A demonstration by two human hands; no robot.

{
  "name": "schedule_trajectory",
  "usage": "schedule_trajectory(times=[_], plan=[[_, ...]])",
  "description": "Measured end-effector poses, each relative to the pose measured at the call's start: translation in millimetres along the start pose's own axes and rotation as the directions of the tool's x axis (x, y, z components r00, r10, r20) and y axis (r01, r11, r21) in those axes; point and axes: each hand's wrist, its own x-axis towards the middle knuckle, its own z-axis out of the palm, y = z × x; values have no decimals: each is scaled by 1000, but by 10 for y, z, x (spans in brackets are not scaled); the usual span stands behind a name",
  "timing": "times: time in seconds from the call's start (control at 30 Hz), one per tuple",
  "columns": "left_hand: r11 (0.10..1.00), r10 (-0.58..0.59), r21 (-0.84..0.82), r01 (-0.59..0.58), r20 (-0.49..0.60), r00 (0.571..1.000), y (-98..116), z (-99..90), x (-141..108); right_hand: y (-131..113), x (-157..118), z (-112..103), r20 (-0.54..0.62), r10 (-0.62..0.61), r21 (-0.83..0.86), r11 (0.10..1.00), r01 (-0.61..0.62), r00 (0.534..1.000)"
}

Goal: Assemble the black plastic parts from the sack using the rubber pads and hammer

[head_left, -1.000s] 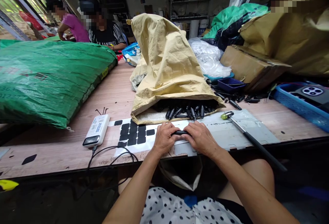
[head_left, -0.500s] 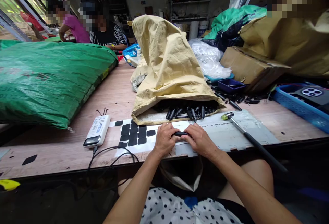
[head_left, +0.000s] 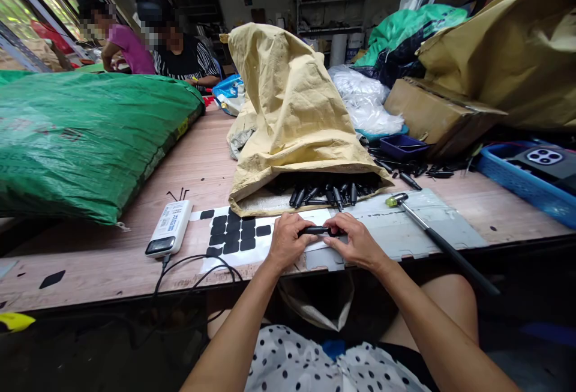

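My left hand [head_left: 290, 239] is closed around one end of a slim black cylindrical part [head_left: 314, 230], held level over the front of the table. My right hand [head_left: 353, 239] pinches the other end, where the part narrows and another dark section shows between thumb and fingers. Whether this is one piece or two joined pieces I cannot tell. Just beyond the hands, several similar black parts [head_left: 336, 196] spill from the mouth of a tan sack [head_left: 292, 116]. Under the hands lies a grey sheet [head_left: 382, 233], and a white sheet with black rounded-square stickers [head_left: 233, 236] is left of them.
A hammer [head_left: 432, 239] lies at the right, its handle jutting past the table edge. On the left are a white power bank [head_left: 169, 228] with a cable and a big green sack [head_left: 90, 140]. A blue basket [head_left: 522, 176] stands far right. Two people sit across the table.
My right hand has shifted slightly right and its grip has opened up around the part's end, so more of the black part shows between the hands. The view has moved a little.
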Motion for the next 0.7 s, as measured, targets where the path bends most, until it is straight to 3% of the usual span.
schedule_trajectory(times=[0.1, 0.17, 0.23, 0.3, 0.33, 0.4, 0.47, 0.53, 0.6, 0.7], plan=[[999, 40, -21, -42, -79, 996, 129, -69, -105, 16, -52, -79, -19, 30, 194, 981, -26, 999], [991, 110, -70, -117, -96, 989, 274, -102, -306, 38, -92, -114, -87, 99, 364, 930, -60, 991], [970, 190, -156, -186, 14, 982, 409, -73, -596, 60, -120, -123, -167, 179, 486, 871, -77, 970], [962, 223, -211, -175, 227, 948, 467, 46, -911, 73, -128, -116, -189, 227, 535, 840, -93, 956], [973, 183, -192, -126, 314, 932, 455, 138, -1052, 75, -128, -110, -175, 235, 540, 835, -106, 956], [997, -15, -68, 45, 395, 918, 366, 352, -1266, 71, -123, -101, -133, 232, 532, 837, -128, 964], [966, -259, 106, 236, 401, 879, 257, 532, -1372, 64, -123, -98, -118, 217, 521, 844, -125, 969], [909, -411, 239, 342, 377, 830, 217, 600, -1389, 59, -129, -98, -133, 209, 515, 850, -113, 969], [909, -401, 271, 315, 373, 837, 290, 522, -1338, 60, -138, -98, -147, 208, 510, 853, -107, 967], [981, -186, 128, 144, 439, 879, 501, 202, -1126, 64, -148, -92, -138, 201, 494, 863, -108, 970]])
